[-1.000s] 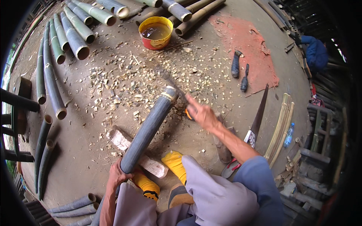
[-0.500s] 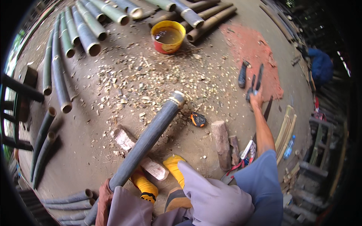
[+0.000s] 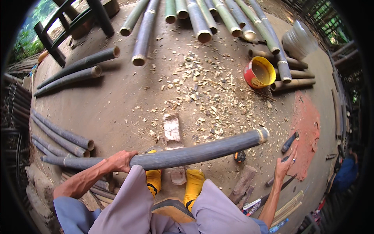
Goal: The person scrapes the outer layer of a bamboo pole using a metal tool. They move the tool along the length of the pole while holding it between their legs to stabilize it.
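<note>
A long dark bamboo pole (image 3: 194,153) lies slanting across in front of my knees, its pale cut end at the right. My left hand (image 3: 122,160) is closed around its left part, beside my knee. My right hand (image 3: 285,165) is reached out low to the right, with thumb and fingers apart around a small dark object on the ground. Just beyond the fingers lies a dark-handled tool (image 3: 289,143). Under the pole rests a notched wooden block (image 3: 172,128), between my yellow-socked feet. A black and orange tape measure (image 3: 240,156) sits below the pole's right end.
Wood chips (image 3: 198,89) are scattered ahead. Several bamboo poles (image 3: 145,39) lie at the back, others at the left (image 3: 70,80). A red and yellow bucket (image 3: 259,73) of murky liquid stands back right, near reddish powder (image 3: 307,128). Short wood blocks (image 3: 243,181) lie by my right knee.
The view has swung to the left. The pole now lies flatter across my front, and my left arm has come further into view. My right hand stays low by the tools.
</note>
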Demonstrator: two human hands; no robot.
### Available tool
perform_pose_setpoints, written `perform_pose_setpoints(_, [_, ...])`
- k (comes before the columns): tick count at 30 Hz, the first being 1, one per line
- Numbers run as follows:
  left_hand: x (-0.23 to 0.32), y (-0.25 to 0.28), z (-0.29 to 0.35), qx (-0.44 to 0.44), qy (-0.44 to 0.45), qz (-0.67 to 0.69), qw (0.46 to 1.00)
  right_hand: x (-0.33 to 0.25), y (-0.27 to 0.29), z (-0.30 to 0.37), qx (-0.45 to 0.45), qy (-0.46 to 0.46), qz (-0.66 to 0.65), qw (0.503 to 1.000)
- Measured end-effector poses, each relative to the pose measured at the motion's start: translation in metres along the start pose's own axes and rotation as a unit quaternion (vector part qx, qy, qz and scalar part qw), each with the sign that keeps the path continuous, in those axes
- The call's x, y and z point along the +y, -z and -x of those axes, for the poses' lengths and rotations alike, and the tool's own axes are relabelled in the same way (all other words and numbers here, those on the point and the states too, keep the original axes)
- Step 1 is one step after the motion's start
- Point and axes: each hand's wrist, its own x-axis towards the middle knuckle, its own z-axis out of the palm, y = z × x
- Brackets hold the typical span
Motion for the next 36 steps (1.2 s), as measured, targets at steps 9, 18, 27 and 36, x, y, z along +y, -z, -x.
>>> perform_pose_setpoints(9, [0.043,-0.024,-0.026,0.024,-0.128,-0.039,0.991,-0.085,0.019,0.032,-0.1,0.257,0.213,0.937])
perform_pose_setpoints(18, [0.046,0.03,0.003,0.065,-0.088,-0.121,0.987,-0.064,0.039,0.015,-0.113,0.394,0.132,0.902])
perform_pose_setpoints(27, [-0.012,0.066,-0.005,0.067,-0.075,-0.145,0.984,-0.099,0.04,0.041,-0.239,0.292,0.143,0.915])
perform_pose_setpoints(36, [-0.045,0.042,-0.005,0.07,-0.097,-0.168,0.979,-0.137,0.026,0.072,-0.196,0.33,0.139,0.913])
